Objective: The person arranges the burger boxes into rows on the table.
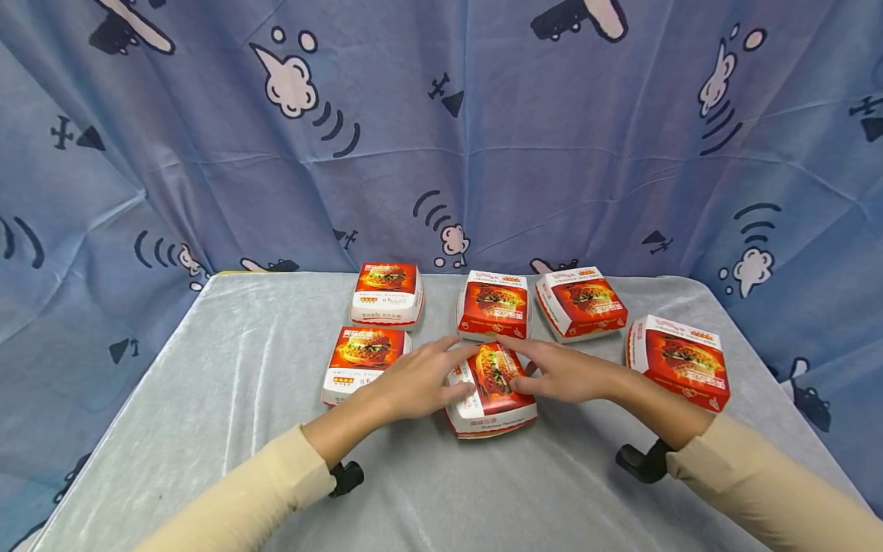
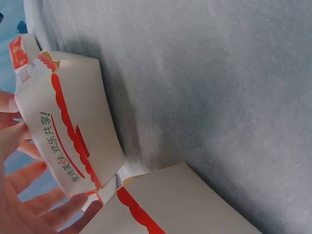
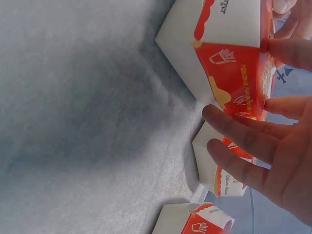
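A red and white burger box [image 1: 483, 423] with a burger picture on its lid sits on the table between both hands. From the left, my left hand [image 1: 426, 379] touches its lid edge with thumb and fingertips; in the left wrist view the fingers spread along the box's white side [image 2: 63, 126]. My right hand [image 1: 569, 372] lies over the opposite edge, thumb and index finger on the lid. In the right wrist view its other fingers extend, loosely straight, past the box's red side [image 3: 234, 73]. The lid looks closed.
Two similar boxes stand to the left, one behind [image 1: 386, 295] and one nearer [image 1: 366, 356], partly behind the left hand. Behind the middle box is another [image 1: 493, 303], with two more at the right [image 1: 582, 303] [image 1: 679, 360]. A blue patterned curtain [image 1: 386, 153] hangs behind the grey table [image 1: 228, 368].
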`<state>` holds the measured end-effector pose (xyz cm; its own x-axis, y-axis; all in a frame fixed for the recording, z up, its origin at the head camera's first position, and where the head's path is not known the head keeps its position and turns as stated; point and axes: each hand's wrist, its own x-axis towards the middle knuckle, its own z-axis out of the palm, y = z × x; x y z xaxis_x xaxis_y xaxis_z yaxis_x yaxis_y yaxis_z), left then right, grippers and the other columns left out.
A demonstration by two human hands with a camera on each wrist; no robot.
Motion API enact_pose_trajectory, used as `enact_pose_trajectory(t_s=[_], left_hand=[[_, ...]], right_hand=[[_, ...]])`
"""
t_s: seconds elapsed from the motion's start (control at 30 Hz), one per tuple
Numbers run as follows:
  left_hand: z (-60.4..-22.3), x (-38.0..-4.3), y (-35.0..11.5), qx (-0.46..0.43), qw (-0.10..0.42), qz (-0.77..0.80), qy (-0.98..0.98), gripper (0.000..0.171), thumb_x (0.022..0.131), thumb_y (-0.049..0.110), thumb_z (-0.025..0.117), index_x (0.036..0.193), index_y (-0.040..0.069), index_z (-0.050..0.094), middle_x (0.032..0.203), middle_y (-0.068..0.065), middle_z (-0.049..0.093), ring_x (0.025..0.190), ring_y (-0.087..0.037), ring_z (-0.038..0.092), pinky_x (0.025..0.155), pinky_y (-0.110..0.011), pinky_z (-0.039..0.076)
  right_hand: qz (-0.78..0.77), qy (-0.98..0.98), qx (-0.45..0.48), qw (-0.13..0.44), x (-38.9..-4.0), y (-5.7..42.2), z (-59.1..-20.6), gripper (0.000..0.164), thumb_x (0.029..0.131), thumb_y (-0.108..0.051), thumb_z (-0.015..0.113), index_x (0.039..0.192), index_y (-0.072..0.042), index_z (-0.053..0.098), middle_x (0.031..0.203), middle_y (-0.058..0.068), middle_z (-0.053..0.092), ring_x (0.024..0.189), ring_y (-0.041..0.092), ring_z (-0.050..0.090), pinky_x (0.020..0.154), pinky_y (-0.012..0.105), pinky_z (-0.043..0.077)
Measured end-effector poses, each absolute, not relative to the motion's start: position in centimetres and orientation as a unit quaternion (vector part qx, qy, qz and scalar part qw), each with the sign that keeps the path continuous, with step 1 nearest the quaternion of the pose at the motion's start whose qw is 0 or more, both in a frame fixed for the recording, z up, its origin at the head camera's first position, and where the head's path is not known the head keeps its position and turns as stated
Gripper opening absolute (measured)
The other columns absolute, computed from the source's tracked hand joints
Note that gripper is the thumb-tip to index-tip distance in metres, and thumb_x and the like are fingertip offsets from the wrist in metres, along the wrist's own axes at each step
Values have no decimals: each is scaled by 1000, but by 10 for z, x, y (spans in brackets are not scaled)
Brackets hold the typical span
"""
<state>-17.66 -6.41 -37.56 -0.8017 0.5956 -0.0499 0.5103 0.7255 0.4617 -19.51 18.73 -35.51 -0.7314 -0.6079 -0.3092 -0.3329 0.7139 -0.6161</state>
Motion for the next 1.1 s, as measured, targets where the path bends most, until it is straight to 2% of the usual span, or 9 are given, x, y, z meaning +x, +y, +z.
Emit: enact_pose_trajectory(t_s=[0.2, 0.4, 0.6, 0.9, 1.1], left_hand=[[-376, -176, -65, 299, 104, 207, 926, 57, 97, 39, 62, 150, 23, 48, 149, -13, 47, 132, -29, 50, 105, -51, 43], [-374, -174, -65, 295, 95, 199, 930, 57, 96, 41, 63, 148, 22, 50, 140, -10, 54, 123, -26, 56, 99, -48, 48], [-373, -173, -65, 289, 88, 198, 932, 57, 95, 42, 64, 147, 21, 51, 136, -9, 57, 118, -24, 59, 96, -47, 50], [-376, -174, -64, 294, 61, 201, 933, 58, 98, 39, 61, 151, 21, 45, 146, -12, 50, 128, -28, 54, 100, -52, 47], [-377, -176, -62, 300, 66, 186, 933, 56, 97, 39, 62, 148, 21, 49, 141, -11, 54, 121, -26, 58, 96, -49, 49]], right_hand=[[-268, 893, -266, 243, -194, 186, -356, 72, 96, -29, 65, 155, -4, 32, 142, 19, 49, 107, 27, 58, 86, 41, 53], [-264, 898, -255, 244, -192, 186, -354, 75, 95, -33, 67, 155, -8, 32, 141, 16, 49, 98, 24, 55, 77, 35, 51], [-270, 895, -248, 253, -189, 186, -353, 79, 91, -33, 72, 155, -10, 32, 143, 17, 48, 104, 26, 53, 74, 31, 52], [-267, 894, -257, 250, -189, 186, -352, 75, 93, -29, 70, 154, -8, 34, 140, 17, 50, 101, 24, 53, 74, 30, 51], [-264, 891, -280, 242, -189, 187, -353, 71, 94, -25, 68, 154, -8, 34, 140, 17, 50, 100, 25, 53, 75, 32, 50]])
